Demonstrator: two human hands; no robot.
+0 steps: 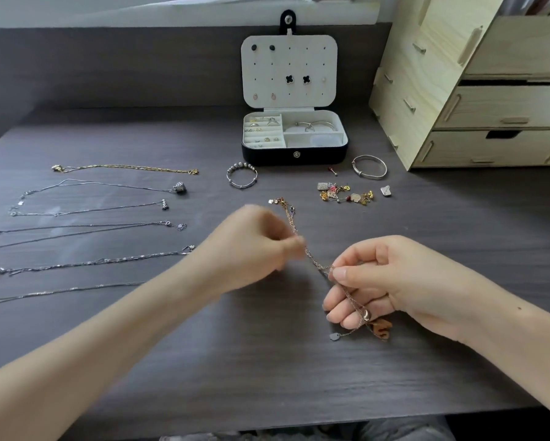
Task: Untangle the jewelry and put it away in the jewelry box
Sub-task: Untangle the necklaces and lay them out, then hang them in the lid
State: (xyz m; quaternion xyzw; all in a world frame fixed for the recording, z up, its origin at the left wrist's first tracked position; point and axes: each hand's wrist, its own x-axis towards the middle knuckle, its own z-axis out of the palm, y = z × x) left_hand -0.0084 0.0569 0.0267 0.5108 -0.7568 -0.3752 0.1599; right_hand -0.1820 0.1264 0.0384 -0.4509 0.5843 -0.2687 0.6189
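A tangle of thin rose-gold chains [291, 222] stretches from the desk middle toward me. My left hand [254, 241] pinches the chains partway along, slightly blurred. My right hand [372, 281] pinches the same chains lower down, and their pendants [380, 329] hang below its fingers. The jewelry box [294, 157] stands open at the back, black outside and white inside, with rings and bangles in its compartments and earrings pinned on its lid [288, 71].
Several straightened necklaces [92, 208] lie in rows at the left. A beaded bracelet [242, 176], a silver bangle [369, 167] and a heap of small earrings [343, 194] lie before the box. A wooden drawer organiser [477, 106] stands at the right.
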